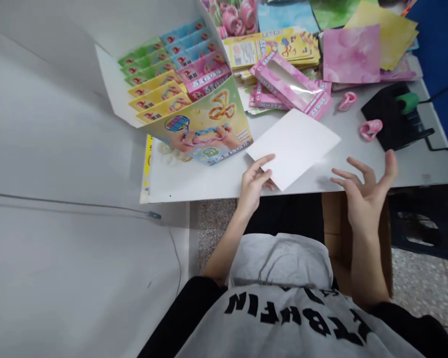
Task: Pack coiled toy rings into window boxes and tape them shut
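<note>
Gripped along its near left edge between thumb and fingers of the left hand (252, 184): a white sheet (293, 144), flat over the near part of the white table (209, 184). To the right of the sheet and apart from it, above the table's near edge: the right hand (366, 199), open, with fingers spread. To the left, a display box (209, 124) with rows of packets (160, 102) in green, blue, yellow and pink. Beyond the sheet, a pink window box (294, 84) aslant over another pink box (267, 98); behind these, stacked yellow cartons (276, 47). At far right, a pink square of paper (351, 53) over yellow sheets (388, 32); nearer, two pink coils (371, 129), one just beside a black holder (381, 119) with a green roll (408, 103).
</note>
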`<state>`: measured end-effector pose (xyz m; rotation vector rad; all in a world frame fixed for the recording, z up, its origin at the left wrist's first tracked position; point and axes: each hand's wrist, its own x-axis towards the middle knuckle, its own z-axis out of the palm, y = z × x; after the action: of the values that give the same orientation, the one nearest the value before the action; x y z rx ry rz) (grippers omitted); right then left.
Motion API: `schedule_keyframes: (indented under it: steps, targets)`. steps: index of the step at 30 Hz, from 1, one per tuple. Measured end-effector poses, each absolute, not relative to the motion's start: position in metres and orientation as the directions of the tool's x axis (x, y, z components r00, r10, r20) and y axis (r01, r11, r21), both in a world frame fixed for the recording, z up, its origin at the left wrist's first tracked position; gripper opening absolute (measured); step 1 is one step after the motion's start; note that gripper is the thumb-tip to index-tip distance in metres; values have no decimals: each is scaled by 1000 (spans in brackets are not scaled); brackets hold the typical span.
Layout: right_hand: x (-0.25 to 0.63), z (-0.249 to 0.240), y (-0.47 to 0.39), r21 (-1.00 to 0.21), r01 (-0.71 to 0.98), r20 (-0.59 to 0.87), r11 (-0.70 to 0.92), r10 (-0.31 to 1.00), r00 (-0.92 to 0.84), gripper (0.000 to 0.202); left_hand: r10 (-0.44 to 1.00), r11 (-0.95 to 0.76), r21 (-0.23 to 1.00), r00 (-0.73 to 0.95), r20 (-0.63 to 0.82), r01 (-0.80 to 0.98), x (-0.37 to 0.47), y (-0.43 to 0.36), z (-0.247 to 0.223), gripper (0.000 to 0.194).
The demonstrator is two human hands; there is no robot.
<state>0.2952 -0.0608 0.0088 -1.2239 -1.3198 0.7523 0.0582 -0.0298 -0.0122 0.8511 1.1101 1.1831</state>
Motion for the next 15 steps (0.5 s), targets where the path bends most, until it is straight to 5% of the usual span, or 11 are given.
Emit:
schedule_keyframes:
  steps: [3,6,9,12,13,15]
  targets:
    - [307,4,-52,-786,556,374,269,924,83,75,964,218,974,171,-206,-57,41,-20,-9,35]
    - [306,-4,-47,-592,723,385,355,913,-132,37,970,93,985,209,-123,148,39,-15,-6,33]
    - [299,-16,-46,-519,745,338,419,901,-271,24,995,-89,920,3,95,381,49,-27,-16,43]
    - [293,-25,-47,-455,789,345,414,898,-272,26,887,-189,718,-198,418,670,61,-66,-46,43]
    - [292,-27,-47,-445,796,355,410,897,-264,26,859,-275,644,-118,498,714,64,-83,-59,33]
    - [291,-29,-46,-439,801,370,406,895,-250,25,796,-599,522,382,469,607,67,-112,-86,20]
